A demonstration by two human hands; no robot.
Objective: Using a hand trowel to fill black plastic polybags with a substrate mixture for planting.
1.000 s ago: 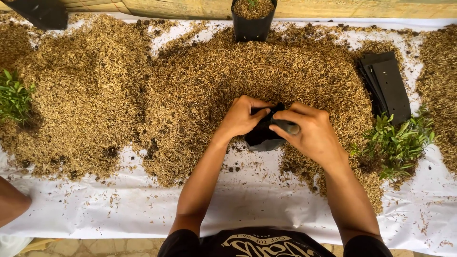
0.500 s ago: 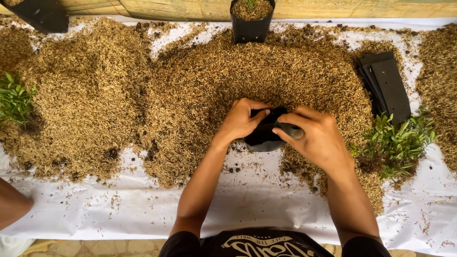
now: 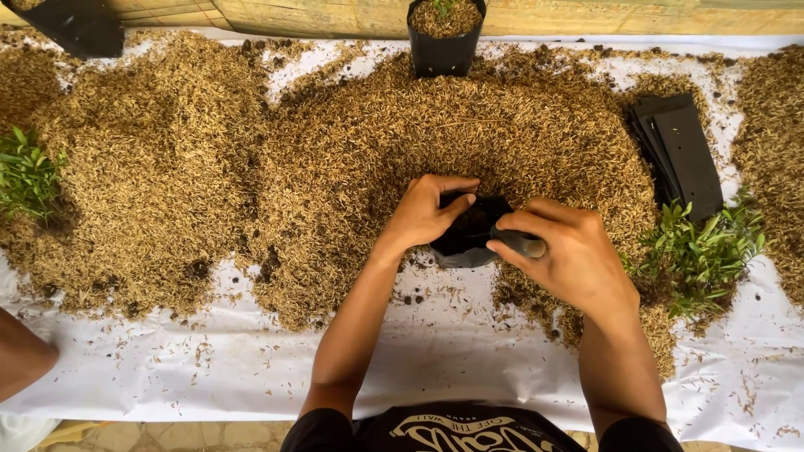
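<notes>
Now both hands, left hand and right hand, close fingers on the black grow bag.

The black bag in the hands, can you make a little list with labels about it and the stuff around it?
Bag: small black plastic bag, mouth open, dark inside
Left hand: fingers grip the bag's left rim
Right hand: holds the right rim, with a short dark rod
Under it: white sheet with heaps of brown husk
Behind: filled black bag, upright
Right side: flat black bags, green seedlings
Left edge: more seedlings
</notes>
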